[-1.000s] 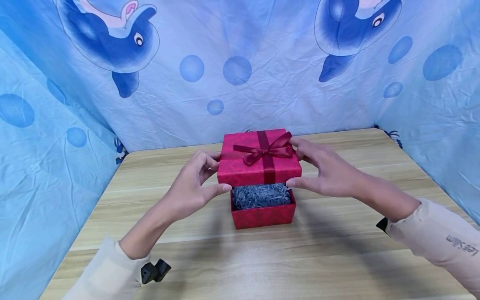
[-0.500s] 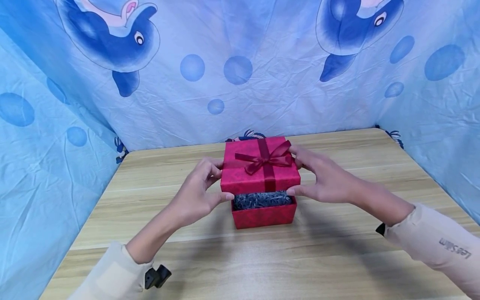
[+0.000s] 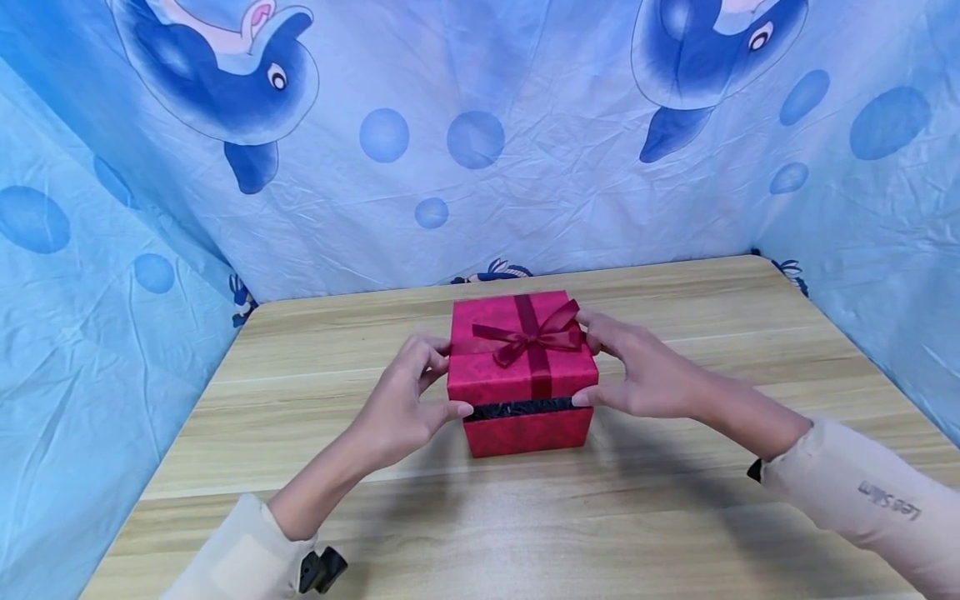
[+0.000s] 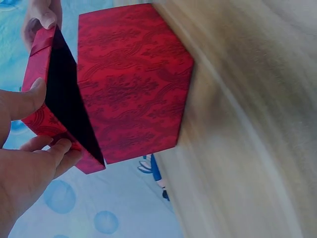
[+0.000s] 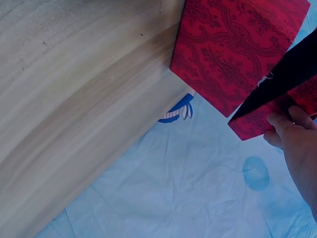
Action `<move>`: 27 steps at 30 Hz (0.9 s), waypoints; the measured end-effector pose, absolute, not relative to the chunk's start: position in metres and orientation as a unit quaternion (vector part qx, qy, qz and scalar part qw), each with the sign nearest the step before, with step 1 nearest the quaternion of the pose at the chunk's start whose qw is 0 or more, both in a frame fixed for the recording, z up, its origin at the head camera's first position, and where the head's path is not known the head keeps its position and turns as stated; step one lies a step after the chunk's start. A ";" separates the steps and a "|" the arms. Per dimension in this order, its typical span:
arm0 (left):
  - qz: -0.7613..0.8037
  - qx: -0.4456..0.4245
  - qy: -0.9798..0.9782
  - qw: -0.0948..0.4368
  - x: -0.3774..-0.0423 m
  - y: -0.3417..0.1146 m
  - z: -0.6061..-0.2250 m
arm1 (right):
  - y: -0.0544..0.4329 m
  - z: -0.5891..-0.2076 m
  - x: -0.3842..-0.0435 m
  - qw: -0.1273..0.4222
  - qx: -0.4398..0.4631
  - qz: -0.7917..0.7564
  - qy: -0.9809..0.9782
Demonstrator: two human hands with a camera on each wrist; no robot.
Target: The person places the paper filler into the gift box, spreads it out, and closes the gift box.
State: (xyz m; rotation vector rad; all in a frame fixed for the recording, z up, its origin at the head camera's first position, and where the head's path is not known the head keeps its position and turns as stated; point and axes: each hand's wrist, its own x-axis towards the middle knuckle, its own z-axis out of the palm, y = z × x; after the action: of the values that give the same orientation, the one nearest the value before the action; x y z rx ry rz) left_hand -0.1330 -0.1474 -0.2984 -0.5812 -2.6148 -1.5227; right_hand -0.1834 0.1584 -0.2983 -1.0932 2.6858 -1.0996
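Note:
A red box lid (image 3: pixel 487 367) with a dark red ribbon bow (image 3: pixel 531 337) hangs tilted just over the red gift box (image 3: pixel 528 433). Its far edge is lower than its near edge, so a dark gap shows at the front. Through that gap a strip of dark shredded paper (image 3: pixel 517 408) is visible. My left hand (image 3: pixel 408 400) grips the lid's left side, thumb at the near corner and fingers farther back. On the opposite side my right hand (image 3: pixel 645 371) holds the lid the same way. In the left wrist view the patterned box wall (image 4: pixel 133 84) stands beside the tilted lid (image 4: pixel 42 64).
The box stands on a wood-grain table (image 3: pixel 525 533). Behind it hangs a blue curtain (image 3: pixel 525 217) with printed dolphins, which also runs along both sides. Black wrist cameras (image 3: pixel 322 570) sit on the sleeves.
Both hands have lowered the lid and brought it nearer, down toward the box. The visible strip of shredded paper has narrowed. The box itself has stayed in place.

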 end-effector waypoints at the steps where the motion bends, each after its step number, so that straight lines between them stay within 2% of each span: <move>1: -0.496 -0.188 -0.847 0.031 -0.133 -0.147 -0.300 | 0.158 -0.299 -0.183 0.020 -0.353 -0.354 0.866; 12: -0.516 -0.193 -0.833 0.047 -0.127 -0.143 -0.324 | 0.158 -0.310 -0.180 0.013 -0.360 -0.339 0.869; 20: -0.493 -0.195 -0.846 0.057 -0.124 -0.141 -0.335 | 0.160 -0.323 -0.177 0.032 -0.348 -0.337 0.874; 27: -0.471 -0.206 -0.855 0.067 -0.122 -0.140 -0.345 | 0.159 -0.334 -0.173 0.018 -0.344 -0.310 0.886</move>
State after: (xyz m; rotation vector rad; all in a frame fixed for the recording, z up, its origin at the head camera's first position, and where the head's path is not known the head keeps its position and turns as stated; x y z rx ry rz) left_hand -0.1220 -0.1401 -0.3445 -0.6198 -2.5775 -1.4193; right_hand -0.1734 0.1594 -0.3340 -1.0689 2.7520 -0.9633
